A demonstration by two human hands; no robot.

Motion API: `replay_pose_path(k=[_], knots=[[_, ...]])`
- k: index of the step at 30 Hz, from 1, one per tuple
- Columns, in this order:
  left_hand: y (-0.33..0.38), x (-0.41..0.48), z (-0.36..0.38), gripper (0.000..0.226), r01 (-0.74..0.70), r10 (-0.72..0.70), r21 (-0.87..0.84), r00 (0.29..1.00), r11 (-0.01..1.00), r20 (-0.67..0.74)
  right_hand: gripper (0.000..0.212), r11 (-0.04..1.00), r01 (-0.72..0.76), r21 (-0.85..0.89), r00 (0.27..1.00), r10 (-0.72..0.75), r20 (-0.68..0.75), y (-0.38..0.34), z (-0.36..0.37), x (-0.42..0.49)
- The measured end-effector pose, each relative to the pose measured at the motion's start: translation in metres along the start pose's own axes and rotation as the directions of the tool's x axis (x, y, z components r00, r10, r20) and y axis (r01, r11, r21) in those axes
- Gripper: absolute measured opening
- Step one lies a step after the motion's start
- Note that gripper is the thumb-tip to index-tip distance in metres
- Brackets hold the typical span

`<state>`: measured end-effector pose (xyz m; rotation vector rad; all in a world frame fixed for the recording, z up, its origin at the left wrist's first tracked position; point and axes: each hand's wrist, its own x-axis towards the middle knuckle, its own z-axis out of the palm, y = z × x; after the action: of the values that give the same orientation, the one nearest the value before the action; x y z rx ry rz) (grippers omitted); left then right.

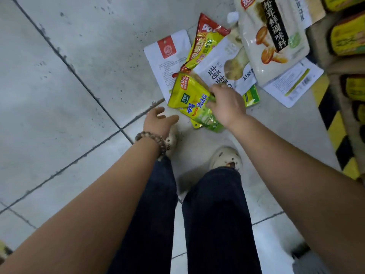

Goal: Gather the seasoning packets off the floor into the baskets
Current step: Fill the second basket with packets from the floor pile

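Now pinching 1 yellow-green packet

The right hand pinches its right edge, at the near edge of the packet pile on the tiled floor. The left hand, fingers loosely spread and holding nothing, hovers just beside its lower corner

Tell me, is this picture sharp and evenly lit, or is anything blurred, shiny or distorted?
Head view: light is soft and even; the right hand and the yellow-green packet it pinches look slightly smeared; the red-and-yellow packet shows small glare spots; the wide lens swells the forearms toward the bottom corners.
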<state>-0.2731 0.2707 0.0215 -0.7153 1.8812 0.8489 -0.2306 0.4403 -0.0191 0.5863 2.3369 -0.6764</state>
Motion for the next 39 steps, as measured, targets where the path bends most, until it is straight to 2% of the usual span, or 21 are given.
replay_pose_path(k=[2,3,5,7,9,11,13,15,17,19,21,23,25,27,29,30,32,35,37,39], knots=[[-0.002,-0.005,0.002,0.077,0.062,-0.056,-0.081,0.995,0.995,0.076,0.025,0.952,-0.062,0.301,0.998,0.057,0.025,0.003,-0.007,-0.018],[-0.003,-0.007,0.004,0.086,0.042,-0.031,-0.088,0.992,0.995,0.119,0.021,0.849,-0.107,0.517,0.994,0.086,0.065,0.002,-0.013,-0.027],[-0.001,-0.007,0.010,0.092,-0.018,0.061,-0.206,0.978,0.978,0.201,0.023,0.545,-0.173,0.821,0.985,0.101,0.140,-0.004,-0.022,-0.044],[0.008,-0.009,0.016,0.063,0.006,0.126,-0.430,0.952,0.903,0.278,0.027,0.374,-0.219,0.901,0.975,0.125,0.185,-0.009,-0.024,-0.053],[0.019,-0.012,0.023,0.032,0.025,0.136,-0.511,0.952,0.859,0.276,0.032,0.303,-0.244,0.921,0.968,0.137,0.211,-0.011,-0.025,-0.055],[0.029,-0.011,0.029,0.019,-0.076,0.145,-0.441,0.982,0.894,0.125,0.032,0.332,-0.220,0.917,0.970,0.175,0.170,-0.003,-0.028,-0.044],[0.039,-0.010,0.035,0.017,-0.132,0.162,-0.435,0.986,0.891,0.032,0.038,0.468,-0.170,0.867,0.950,0.310,0.019,0.019,-0.034,-0.020],[0.045,-0.006,0.041,0.016,-0.120,0.155,-0.469,0.987,0.875,0.037,0.042,0.605,-0.127,0.786,0.881,0.433,-0.190,0.049,-0.049,0.007],[0.047,-0.003,0.045,0.014,-0.111,0.149,-0.458,0.988,0.882,0.047,0.048,0.704,-0.122,0.699,0.808,0.479,-0.342,0.080,-0.066,0.037],[0.048,0.003,0.048,0.014,-0.127,0.153,-0.427,0.988,0.895,0.028,0.056,0.789,-0.198,0.581,0.805,0.470,-0.363,0.102,-0.080,0.068],[0.050,0.008,0.052,0.015,-0.170,0.181,-0.379,0.983,0.910,-0.006,0.070,0.830,-0.291,0.476,0.832,0.465,-0.303,0.121,-0.087,0.091],[0.051,0.014,0.055,0.015,-0.198,0.193,-0.334,0.980,0.922,-0.046,0.082,0.842,-0.357,0.404,0.850,0.472,-0.233,0.128,-0.089,0.102],[0.051,0.021,0.057,0.015,-0.186,0.176,-0.339,0.983,0.922,-0.059,0.086,0.850,-0.354,0.391,0.860,0.460,-0.220,0.128,-0.088,0.105],[0.051,0.026,0.059,0.016,-0.160,0.145,-0.345,0.987,0.925,-0.070,0.094,0.827,-0.375,0.418,0.841,0.494,-0.221,0.127,-0.089,0.107],[0.050,0.028,0.061,0.016,-0.146,0.127,-0.333,0.989,0.932,-0.077,0.099,0.792,-0.458,0.403,0.803,0.563,-0.194,0.127,-0.093,0.106],[0.050,0.029,0.062,0.016,-0.143,0.124,-0.328,0.989,0.934,-0.077,0.095,0.773,-0.485,0.410,0.791,0.587,-0.171,0.129,-0.094,0.105],[0.050,0.029,0.062,0.015,-0.138,0.121,-0.322,0.990,0.936,-0.075,0.071,0.749,-0.459,0.479,0.803,0.580,-0.139,0.133,-0.092,0.100],[0.051,0.027,0.059,0.014,-0.169,0.149,-0.287,0.985,0.943,-0.089,0.039,0.696,-0.290,0.657,0.858,0.493,-0.144,0.126,-0.088,0.082],[0.052,0.025,0.055,0.016,-0.185,0.171,-0.264,0.982,0.947,-0.078,0.034,0.588,-0.187,0.787,0.885,0.449,-0.126,0.116,-0.087,0.059],[0.052,0.023,0.050,0.019,-0.179,0.171,-0.247,0.984,0.952,-0.052,0.031,0.530,-0.145,0.836,0.905,0.412,-0.104,0.107,-0.084,0.031]])
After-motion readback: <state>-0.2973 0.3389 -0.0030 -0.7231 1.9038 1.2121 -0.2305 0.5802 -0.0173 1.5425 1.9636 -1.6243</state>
